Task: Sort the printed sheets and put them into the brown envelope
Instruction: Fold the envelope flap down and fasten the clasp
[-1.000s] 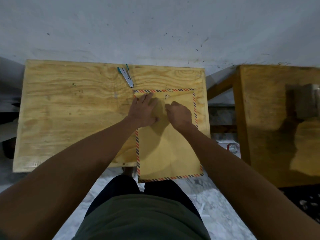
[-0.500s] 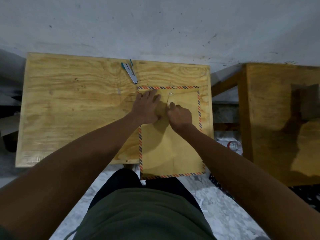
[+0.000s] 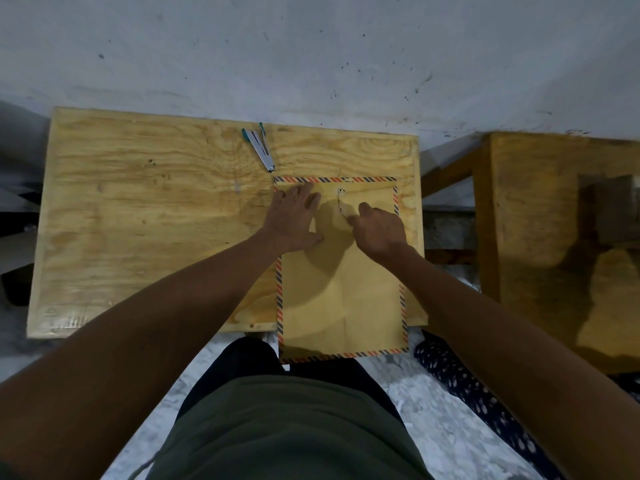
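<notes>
On one table (image 3: pixel 138 220), one brown envelope (image 3: pixel 341 289), left hand (image 3: pixel 294 220) flat, right hand (image 3: pixel 381 230) pinching string (image 3: pixel 338 201).

plywood table (image 3: pixel 145 216) against a scuffed grey wall (image 3: pixel 311 53); second wooden table (image 3: pixel 540 209) beside it; marbled floor (image 3: pixel 446 424).

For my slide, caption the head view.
Left hand flat on brown envelope; right hand works its string clasp.

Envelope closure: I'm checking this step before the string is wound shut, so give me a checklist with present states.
1. Brown envelope flat on the table: ok, though its near end overhangs the edge.
2. Left hand pressing it flat: ok.
3. Right hand at the string clasp: ok.
4. Printed sheets all inside: cannot tell.
5. Stapler clear of the envelope: ok.
</notes>
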